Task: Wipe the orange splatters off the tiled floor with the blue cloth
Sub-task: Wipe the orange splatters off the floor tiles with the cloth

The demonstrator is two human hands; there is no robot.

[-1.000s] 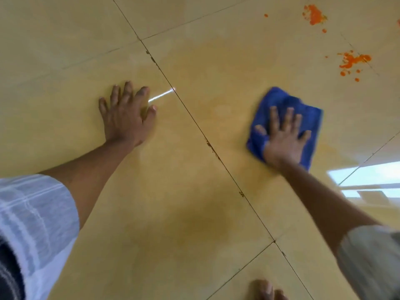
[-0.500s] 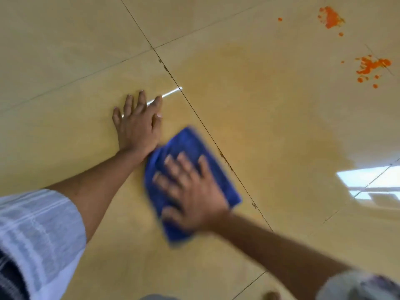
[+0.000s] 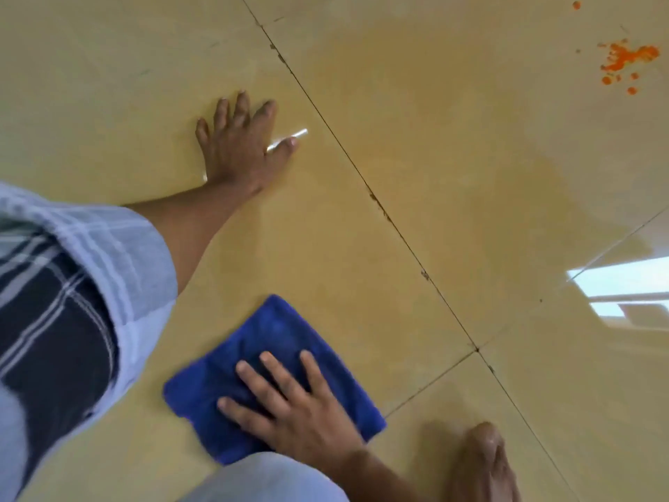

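Observation:
A folded blue cloth (image 3: 268,342) lies flat on the yellow tiled floor (image 3: 452,146) near the bottom centre. My right hand (image 3: 293,407) presses down on it with the fingers spread, palm flat. My left hand (image 3: 240,143) rests flat on the floor further away, fingers spread, holding nothing. Orange splatters (image 3: 628,63) sit at the far upper right, well away from the cloth, with one small orange dot (image 3: 576,4) above them. A faint wet sheen covers the tile between the cloth and the splatters.
A dark grout line (image 3: 376,201) runs diagonally across the floor and meets a crossing line at lower right. A bare foot (image 3: 483,461) stands at the bottom right. A bright window reflection (image 3: 622,284) lies on the right-hand tile. A thin white streak (image 3: 297,135) shines beside my left thumb.
My right hand has swept the cloth from the far right, past my left hand, back toward my body at the bottom centre. My left hand has stayed planted on the floor.

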